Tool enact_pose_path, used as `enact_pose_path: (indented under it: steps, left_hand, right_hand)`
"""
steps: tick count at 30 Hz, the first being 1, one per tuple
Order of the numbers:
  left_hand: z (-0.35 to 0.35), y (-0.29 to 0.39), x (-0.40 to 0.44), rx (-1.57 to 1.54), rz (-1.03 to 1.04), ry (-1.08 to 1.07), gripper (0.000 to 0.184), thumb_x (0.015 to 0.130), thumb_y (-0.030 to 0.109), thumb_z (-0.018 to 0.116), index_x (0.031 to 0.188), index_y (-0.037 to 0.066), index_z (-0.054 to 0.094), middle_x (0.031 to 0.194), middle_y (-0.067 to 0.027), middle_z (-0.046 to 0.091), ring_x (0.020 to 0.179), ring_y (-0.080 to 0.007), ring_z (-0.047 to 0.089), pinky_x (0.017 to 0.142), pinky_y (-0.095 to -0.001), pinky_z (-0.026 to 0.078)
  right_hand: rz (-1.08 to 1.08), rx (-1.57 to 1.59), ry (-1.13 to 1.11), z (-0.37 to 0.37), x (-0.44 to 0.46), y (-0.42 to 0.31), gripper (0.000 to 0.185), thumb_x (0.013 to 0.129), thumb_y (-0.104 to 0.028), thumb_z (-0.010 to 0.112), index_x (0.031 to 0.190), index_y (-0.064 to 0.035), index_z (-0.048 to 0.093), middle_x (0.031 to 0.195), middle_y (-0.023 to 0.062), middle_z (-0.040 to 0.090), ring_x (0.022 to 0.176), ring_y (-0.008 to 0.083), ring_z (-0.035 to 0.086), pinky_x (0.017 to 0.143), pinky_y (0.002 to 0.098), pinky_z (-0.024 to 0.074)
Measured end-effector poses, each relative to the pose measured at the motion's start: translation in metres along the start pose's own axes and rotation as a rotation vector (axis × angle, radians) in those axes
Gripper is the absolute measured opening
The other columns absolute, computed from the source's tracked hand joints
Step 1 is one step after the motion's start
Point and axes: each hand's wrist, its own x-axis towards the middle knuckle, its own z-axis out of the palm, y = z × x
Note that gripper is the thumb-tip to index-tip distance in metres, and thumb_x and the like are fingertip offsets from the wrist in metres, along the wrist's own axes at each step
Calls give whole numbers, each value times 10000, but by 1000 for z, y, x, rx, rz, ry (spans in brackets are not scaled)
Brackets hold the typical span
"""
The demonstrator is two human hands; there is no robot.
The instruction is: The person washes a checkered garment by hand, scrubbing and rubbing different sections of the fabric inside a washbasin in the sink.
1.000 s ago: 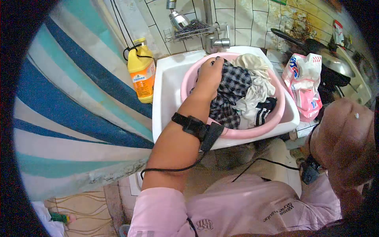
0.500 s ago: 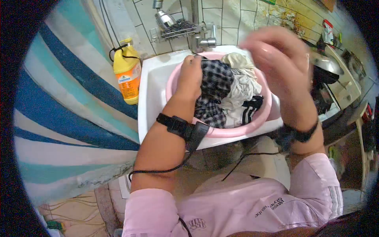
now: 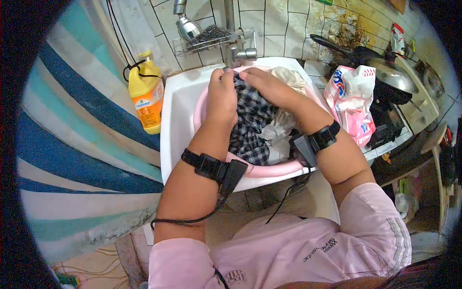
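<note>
A pink basin (image 3: 269, 170) sits in the white sink (image 3: 182, 103), with a heap of clothes inside. On the left of the heap lies a black-and-white checked garment (image 3: 252, 108), bunched and creased. My left hand (image 3: 223, 98) is closed on its upper left edge, fingers curled over the cloth. Close by, my right hand (image 3: 267, 85) reaches across the heap, its fingertips pinching the same garment's upper edge. Pale clothes (image 3: 281, 129) lie partly hidden beneath my right forearm.
A tap (image 3: 243, 54) and a wire rack (image 3: 204, 44) are behind the sink. A yellow bottle (image 3: 148, 98) hangs on the left by a cord. To the right stands a pink-and-white packet (image 3: 353, 96), beside a stove with a lidded pan (image 3: 394, 77).
My right hand has come down and left from above the basin's right side onto the checked garment. The packet behind it now shows. My left hand keeps its hold.
</note>
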Motion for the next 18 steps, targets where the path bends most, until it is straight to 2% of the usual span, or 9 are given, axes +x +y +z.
enact_pose_path:
  steps: [2, 5, 7, 9, 12, 15, 16, 17, 18]
  left_hand:
    - [-4, -7, 7, 142, 70, 71, 303, 902, 301, 493, 991, 13, 518, 835, -108, 545, 790, -178, 478, 706, -339, 404]
    - [-3, -7, 6, 280, 70, 112, 295, 922, 283, 467, 976, 0, 530, 905, -129, 571, 841, -195, 506, 745, -359, 414]
    - [3, -4, -5, 145, 37, 8, 277, 938, 258, 435, 974, 7, 546, 926, -112, 571, 836, -193, 510, 735, -354, 417]
    - [7, -14, -6, -19, -4, -131, 278, 946, 244, 411, 1013, 13, 549, 912, -86, 573, 804, -180, 511, 720, -338, 423]
    - [12, -3, -15, 99, -57, -187, 296, 953, 245, 381, 1057, 18, 539, 933, -77, 569, 859, -167, 513, 781, -317, 421]
    - [13, -8, -9, 85, -81, -179, 295, 952, 230, 347, 1048, 31, 542, 923, -66, 566, 879, -156, 520, 811, -301, 424]
    - [11, -12, -6, -77, -86, -195, 288, 947, 226, 348, 1028, 30, 543, 912, -65, 570, 853, -156, 526, 788, -295, 432]
    - [9, -16, -3, -239, -88, -211, 281, 943, 222, 349, 1008, 30, 543, 902, -64, 573, 827, -156, 532, 764, -290, 439]
    - [7, -3, -6, -363, -226, -280, 253, 939, 214, 374, 973, 32, 546, 897, -68, 574, 810, -155, 532, 744, -286, 444]
  right_hand:
    - [-26, -58, -11, 1, -1, 1, 415, 884, -404, 541, 1067, -37, 606, 969, 183, 638, 929, 306, 612, 825, 365, 464]
    - [-110, -106, 67, 5, -10, -19, 323, 845, -343, 617, 947, -37, 617, 854, 171, 625, 811, 303, 616, 728, 369, 475]
    - [-191, -109, 160, 5, -16, -35, 228, 868, -232, 627, 882, -10, 576, 733, 34, 539, 711, 126, 466, 670, 292, 421]
    - [-226, -48, 145, 4, -13, -29, 262, 894, -248, 591, 832, 2, 542, 686, 42, 493, 677, 126, 438, 632, 287, 406]
    - [-76, -183, 229, -7, 1, -16, 288, 948, -256, 491, 878, 19, 545, 677, 120, 491, 645, 185, 462, 627, 310, 419]
    - [-75, -154, 279, 2, -7, -23, 273, 943, -249, 493, 881, 10, 551, 718, 159, 530, 640, 222, 486, 624, 336, 427]
    - [-216, -239, 281, 6, -11, -27, 261, 939, -241, 488, 878, 4, 551, 746, 194, 551, 647, 265, 519, 626, 359, 433]
    - [-216, -238, 284, 8, -15, -31, 261, 939, -241, 488, 878, 4, 551, 746, 194, 551, 647, 265, 519, 626, 359, 433]
    - [-241, -270, 193, 9, -19, -39, 258, 938, -239, 487, 883, 3, 554, 743, 197, 551, 656, 286, 528, 631, 366, 436]
